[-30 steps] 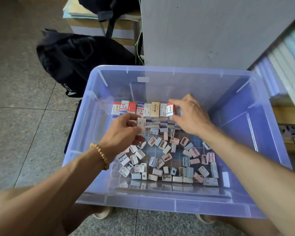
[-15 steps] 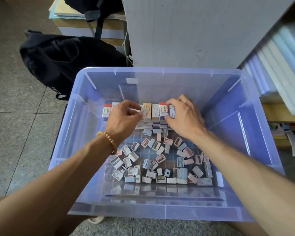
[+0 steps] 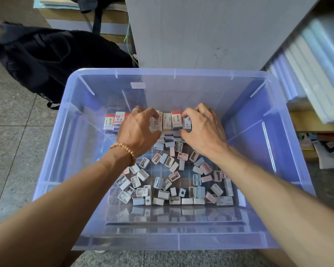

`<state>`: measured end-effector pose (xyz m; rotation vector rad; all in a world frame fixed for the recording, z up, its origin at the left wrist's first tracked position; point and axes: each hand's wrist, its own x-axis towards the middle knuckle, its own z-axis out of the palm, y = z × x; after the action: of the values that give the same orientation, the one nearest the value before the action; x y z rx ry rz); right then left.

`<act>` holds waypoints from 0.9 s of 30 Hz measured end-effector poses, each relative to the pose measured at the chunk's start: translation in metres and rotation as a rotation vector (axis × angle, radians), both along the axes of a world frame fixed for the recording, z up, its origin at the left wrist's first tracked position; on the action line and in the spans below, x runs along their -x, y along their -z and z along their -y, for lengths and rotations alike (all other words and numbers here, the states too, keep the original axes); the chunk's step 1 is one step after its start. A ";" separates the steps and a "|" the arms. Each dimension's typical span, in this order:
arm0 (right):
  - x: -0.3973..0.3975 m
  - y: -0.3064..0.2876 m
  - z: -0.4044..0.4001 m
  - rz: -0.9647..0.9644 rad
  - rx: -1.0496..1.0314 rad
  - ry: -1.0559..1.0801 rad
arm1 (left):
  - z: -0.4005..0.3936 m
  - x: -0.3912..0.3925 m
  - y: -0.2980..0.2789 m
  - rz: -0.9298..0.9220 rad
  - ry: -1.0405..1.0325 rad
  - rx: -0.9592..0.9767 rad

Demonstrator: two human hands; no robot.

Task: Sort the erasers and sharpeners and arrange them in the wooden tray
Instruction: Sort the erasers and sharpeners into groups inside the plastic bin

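Both hands work the row of boxed erasers standing along the far edge of the clear plastic bin; the left hand pinches one eraser box, the right hand another; loose sharpeners lie scattered toward the near edge; seating each box upright and flush against its neighbour should keep the row from toppling

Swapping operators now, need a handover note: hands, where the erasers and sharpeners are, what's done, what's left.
Left hand: fingers curled on an eraser in the eraser row.
Right hand: pinching the eraser at the row's right end.
Where: everything sits inside the clear blue bin; erasers stand upright in a row along the far side, sharpeners lie loose and jumbled nearer you.
Done: most erasers lined up.
Left: seat these erasers, then sort and line up the sharpeners. One flat eraser lies among the sharpeners.
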<state>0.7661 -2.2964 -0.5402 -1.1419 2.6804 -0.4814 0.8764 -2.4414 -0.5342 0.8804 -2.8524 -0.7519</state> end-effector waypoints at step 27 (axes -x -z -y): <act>-0.006 -0.094 -0.094 0.097 0.169 0.030 | -0.054 0.003 -0.024 0.038 0.573 -0.094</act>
<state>0.7720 -2.2029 -0.4460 -1.0912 2.6173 -0.7608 0.8735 -2.3878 -0.5102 0.0599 -3.1473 -0.9219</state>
